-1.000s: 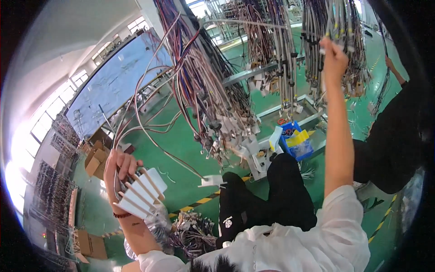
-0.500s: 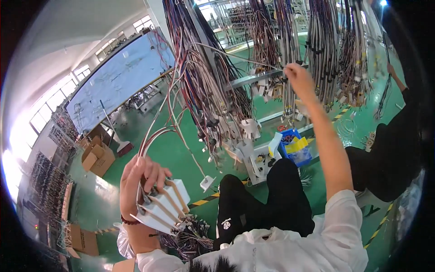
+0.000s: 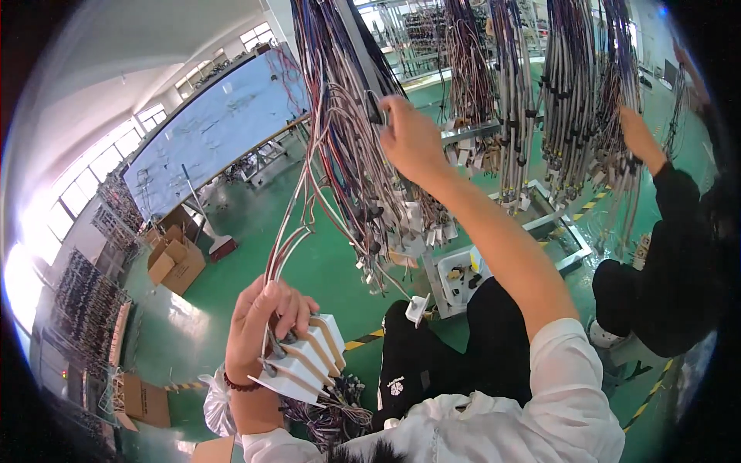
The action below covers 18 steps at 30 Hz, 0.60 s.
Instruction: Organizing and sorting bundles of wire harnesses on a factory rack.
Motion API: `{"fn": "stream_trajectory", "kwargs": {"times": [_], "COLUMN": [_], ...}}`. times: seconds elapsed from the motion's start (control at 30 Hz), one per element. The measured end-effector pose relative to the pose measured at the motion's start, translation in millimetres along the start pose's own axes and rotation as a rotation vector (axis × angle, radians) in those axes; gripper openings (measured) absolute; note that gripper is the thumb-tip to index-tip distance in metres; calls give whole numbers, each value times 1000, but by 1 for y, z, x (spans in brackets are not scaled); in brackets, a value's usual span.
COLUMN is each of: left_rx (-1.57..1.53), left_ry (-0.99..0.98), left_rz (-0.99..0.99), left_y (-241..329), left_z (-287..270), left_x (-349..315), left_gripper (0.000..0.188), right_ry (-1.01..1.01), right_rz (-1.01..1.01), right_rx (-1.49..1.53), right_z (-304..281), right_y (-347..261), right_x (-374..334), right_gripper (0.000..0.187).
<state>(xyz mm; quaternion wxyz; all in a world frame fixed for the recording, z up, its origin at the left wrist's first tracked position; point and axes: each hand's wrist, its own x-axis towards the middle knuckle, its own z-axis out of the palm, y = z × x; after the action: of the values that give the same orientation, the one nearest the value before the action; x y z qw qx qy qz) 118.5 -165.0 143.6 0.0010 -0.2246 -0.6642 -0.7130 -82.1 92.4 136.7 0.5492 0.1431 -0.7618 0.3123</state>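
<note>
My left hand [image 3: 272, 318], with a dark beaded bracelet at the wrist, is closed round wires at the top of a stack of white panel-like pieces [image 3: 301, 369] with tan layers between them. Red, white and grey wires [image 3: 287, 251] rise from this hand to a thick hanging bundle of cables [image 3: 351, 147]. My right hand [image 3: 411, 137] is raised at that bundle, its fingers pinched by a thin grey cable [image 3: 373, 100]; the exact grip is partly hidden. A single white connector piece [image 3: 417, 309] dangles on its wire over my leg.
More cable bundles [image 3: 567, 100] hang from the rack to the right. A co-worker's hand [image 3: 642, 140] touches one there. A white tray of small parts [image 3: 461, 279] stands on the metal frame. Dark wire bunches [image 3: 332, 409] lie beside my leg; a cardboard box [image 3: 176, 262] stands left.
My right hand has come left from the far rail to the near cable bundle. The left hand and its white pieces shifted slightly right and down. The co-worker's hand now reaches the cables.
</note>
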Motion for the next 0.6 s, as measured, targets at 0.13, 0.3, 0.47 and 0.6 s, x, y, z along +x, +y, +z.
{"fn": "stream_trajectory", "kwargs": {"times": [0.13, 0.3, 0.47, 0.6], "left_rx": [20, 172, 289, 99], "left_ry": [-36, -160, -176, 8], "left_rz": [1, -100, -79, -178], "left_y": [-7, -13, -29, -48], "left_z": [-7, 1, 4, -25], "left_x": [4, 10, 20, 41], "left_gripper": [31, 28, 31, 31], "right_ry": [55, -74, -293, -363], "right_rz": [4, 123, 98, 387], "right_rx": [309, 341, 64, 744], "right_z": [14, 25, 31, -13], "right_y": [-39, -56, -46, -42], "right_x": [21, 34, 64, 97], "right_gripper": [18, 42, 35, 28]}}
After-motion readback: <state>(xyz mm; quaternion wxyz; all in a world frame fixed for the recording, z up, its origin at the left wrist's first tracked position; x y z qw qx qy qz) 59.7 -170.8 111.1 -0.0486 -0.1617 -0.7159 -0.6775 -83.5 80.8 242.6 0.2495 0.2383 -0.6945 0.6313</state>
